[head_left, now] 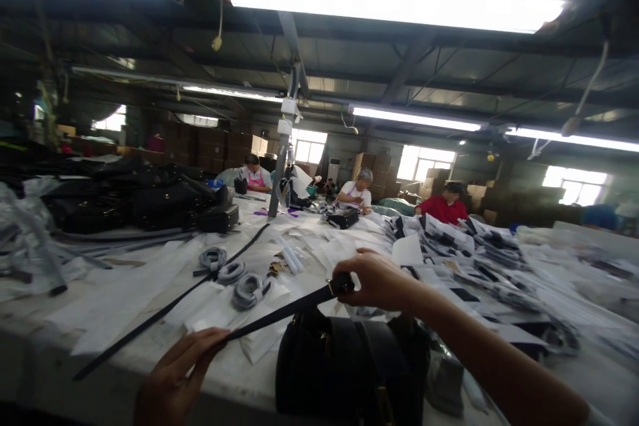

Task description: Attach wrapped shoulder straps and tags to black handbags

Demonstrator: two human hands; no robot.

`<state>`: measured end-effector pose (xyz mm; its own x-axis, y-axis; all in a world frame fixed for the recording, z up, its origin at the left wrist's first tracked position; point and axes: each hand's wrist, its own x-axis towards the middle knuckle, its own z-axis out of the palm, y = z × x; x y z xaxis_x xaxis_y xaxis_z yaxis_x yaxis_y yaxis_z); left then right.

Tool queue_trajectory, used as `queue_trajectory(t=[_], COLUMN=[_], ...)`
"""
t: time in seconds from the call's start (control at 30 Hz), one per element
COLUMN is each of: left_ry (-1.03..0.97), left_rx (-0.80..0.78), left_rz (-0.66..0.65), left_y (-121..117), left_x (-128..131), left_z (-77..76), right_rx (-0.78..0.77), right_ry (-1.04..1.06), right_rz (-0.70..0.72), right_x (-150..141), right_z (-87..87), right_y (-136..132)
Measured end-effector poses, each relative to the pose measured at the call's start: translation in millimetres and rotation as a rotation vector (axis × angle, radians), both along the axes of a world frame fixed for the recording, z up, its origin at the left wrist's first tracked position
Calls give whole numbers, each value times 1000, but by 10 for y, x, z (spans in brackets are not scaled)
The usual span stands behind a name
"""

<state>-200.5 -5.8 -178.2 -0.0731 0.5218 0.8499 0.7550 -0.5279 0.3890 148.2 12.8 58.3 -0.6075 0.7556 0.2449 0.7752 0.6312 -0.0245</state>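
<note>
A black strap with a gold-coloured buckle stretches between my two hands, above a black handbag at the table's near edge. My left hand pinches the strap's lower left end between thumb and fingers. Higher and to the right, my right hand grips the buckle end, its thumb and fingertips closed round it. The bag shows small gold-coloured fittings; its bottom is cut off by the frame. A long dark strip lies across the table left of my hands.
Rolled grey straps lie beyond my hands. Black bags are heaped at the left, wrapped strap bundles at the right. A post rises from the table. Co-workers sit at the far side.
</note>
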Motion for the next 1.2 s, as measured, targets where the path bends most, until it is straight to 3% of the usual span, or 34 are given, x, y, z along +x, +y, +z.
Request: queue_trajectory(t=[0.1, 0.17, 0.23, 0.33, 0.43, 0.53, 0.67, 0.8, 0.93, 1.0, 1.2], left_ry=[-33, 0, 32, -69, -116, -173, -364, -458, -591, -621, -645], left_rx=[-67, -176, -295, -373, -446, -625, -790, -819, -855, -841, -859], left_rz=[52, -18, -124, -225, -459, -729, -851, -859, -903, -918, -964], left_y=[24, 26, 10, 9, 111, 265, 326, 220, 138, 112, -31], left_x=[-163, -146, 8, 433, 879, 1173, 1342, 1440, 1508, 1520, 1402], left_z=[-249, -219, -6, 525, 994, 1186, 1180, 1192, 1206, 1179, 1059], right_rx=[-23, -42, -55, -67, 1, 176, 431, 610, 735, 655, 172], right_ry=[22, 61, 118, 180, 203, 261, 490, 608, 671, 690, 631], right_rz=[-21, -22, 5, 86, 129, 77, -65, -84, -104, -139, -444], right_x=[92, 160, 196, 176, 114, 68, 38, -25, -187, -305, -580], right_z=[-22, -28, -32, -36, -63, -184, -545, -934, -1193, -1290, -1411], right_y=[88, 124, 133, 106, 38, -89, -372, -673, -849, -875, -850])
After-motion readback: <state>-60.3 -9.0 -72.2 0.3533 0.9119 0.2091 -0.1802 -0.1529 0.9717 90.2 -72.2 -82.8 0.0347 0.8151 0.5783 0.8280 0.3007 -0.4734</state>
